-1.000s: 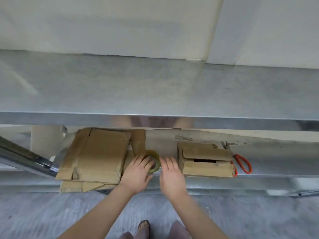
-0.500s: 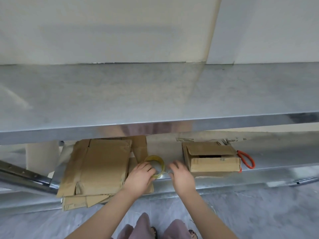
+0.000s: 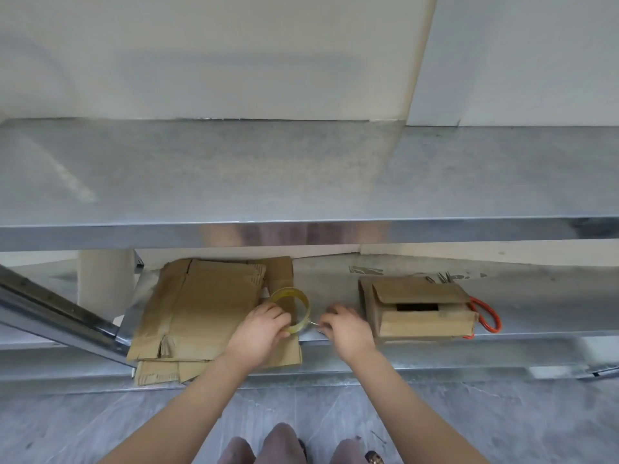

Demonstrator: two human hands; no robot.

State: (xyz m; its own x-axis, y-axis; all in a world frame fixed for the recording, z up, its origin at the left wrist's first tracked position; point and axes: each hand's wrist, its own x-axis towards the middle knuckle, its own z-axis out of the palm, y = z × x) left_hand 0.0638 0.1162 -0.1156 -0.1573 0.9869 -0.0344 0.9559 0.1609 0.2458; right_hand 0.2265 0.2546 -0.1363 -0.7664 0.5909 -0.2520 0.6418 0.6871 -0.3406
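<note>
A roll of tape (image 3: 302,313), clear and yellowish, is held on its edge above the lower shelf (image 3: 542,306) of a metal rack, near the shelf's front and left of its middle. The roll is grasped by the left hand (image 3: 259,333), whose fingers are curled round the near left part of the ring. A short, thin strip (image 3: 313,323) of tape can be made out, drawn from the near right side of the roll towards the right. Its loose end is pinched by the right hand (image 3: 346,329), whose fingers are bent in over it; the exact fingertip contact is too small to be told. The two hands are kept just beside each other, with only the strip between them.

Under the roll and the left hand, a stack of flattened cardboard (image 3: 201,309) is laid on the shelf, its near edge overhanging the front a little. To the right of the right hand, a small cardboard box (image 3: 418,309) is set, with its top flaps partly closed and a dark gap left between them. Scissors (image 3: 487,316) with orange handles are seen just beyond the box's right side. Above, the upper shelf (image 3: 301,175) is spread across the view, with a pale wall (image 3: 217,55) behind it. A grey floor (image 3: 100,423) is seen nearest.
</note>
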